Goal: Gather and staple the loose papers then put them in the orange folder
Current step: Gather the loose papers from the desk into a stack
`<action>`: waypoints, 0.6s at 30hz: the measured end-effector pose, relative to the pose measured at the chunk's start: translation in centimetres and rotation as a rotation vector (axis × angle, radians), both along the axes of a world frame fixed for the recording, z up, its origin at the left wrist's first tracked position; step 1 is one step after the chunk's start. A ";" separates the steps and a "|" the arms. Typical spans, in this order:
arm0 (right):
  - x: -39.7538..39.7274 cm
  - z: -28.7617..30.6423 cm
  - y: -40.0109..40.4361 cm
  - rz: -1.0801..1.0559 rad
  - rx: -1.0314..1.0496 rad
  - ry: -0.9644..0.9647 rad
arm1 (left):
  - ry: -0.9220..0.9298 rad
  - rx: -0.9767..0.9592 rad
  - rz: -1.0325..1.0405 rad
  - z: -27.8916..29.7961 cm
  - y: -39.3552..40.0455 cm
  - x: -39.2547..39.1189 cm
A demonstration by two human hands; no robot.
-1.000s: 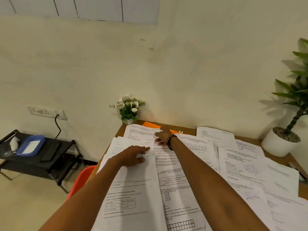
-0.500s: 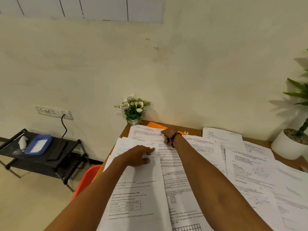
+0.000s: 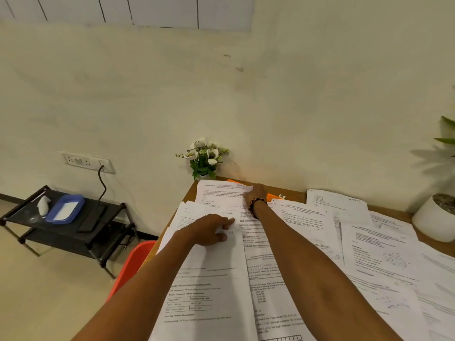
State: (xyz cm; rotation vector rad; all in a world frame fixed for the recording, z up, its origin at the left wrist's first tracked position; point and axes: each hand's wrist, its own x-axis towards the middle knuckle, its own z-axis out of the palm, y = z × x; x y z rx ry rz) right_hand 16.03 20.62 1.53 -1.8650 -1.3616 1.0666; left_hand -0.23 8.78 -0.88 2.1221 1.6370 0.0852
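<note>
Several loose printed papers (image 3: 384, 254) cover the wooden table (image 3: 295, 193). My left hand (image 3: 209, 230) rests flat on the near-left sheet (image 3: 211, 274), fingers stretched toward the right. My right hand (image 3: 256, 194), a beaded bracelet on the wrist, reaches to the far edge and pinches the right corner of the farthest sheet (image 3: 219, 193). The orange folder (image 3: 270, 196) lies under the papers at the back; only slivers show beside my right hand. I can see no stapler.
A small pot of white flowers (image 3: 204, 158) stands at the table's far left corner. A white plant pot (image 3: 433, 217) sits at the right. An orange chair (image 3: 130, 264) is left of the table, and a black rack (image 3: 64, 222) with a blue tray stands by the wall.
My right hand has closed its fingers on the corner of the far sheet. The left hand stays on its sheet. The camera has turned slightly left.
</note>
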 end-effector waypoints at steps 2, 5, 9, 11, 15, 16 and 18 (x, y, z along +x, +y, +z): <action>0.0 0.9 -0.3 0.016 0.053 -0.047 | -0.010 -0.001 0.007 -0.2 0.0 -0.1; 0.4 1.8 -0.3 -0.021 0.100 -0.054 | -0.024 0.008 0.021 -0.6 -0.1 -0.1; 0.4 2.7 0.5 -0.078 0.155 -0.058 | -0.029 0.010 0.022 -0.6 -0.5 0.0; 0.5 3.1 1.0 -0.108 0.201 -0.052 | -0.037 0.012 0.025 -0.6 -0.6 0.0; 0.5 5.0 0.8 -0.139 0.295 -0.012 | -0.030 0.004 0.027 -0.5 -1.0 0.1; 0.5 5.8 0.6 -0.152 0.316 -0.004 | -0.027 0.004 0.026 -0.4 -1.1 0.1; 0.6 7.2 0.2 -0.179 0.383 0.023 | -0.027 0.006 0.027 -0.4 -1.3 0.1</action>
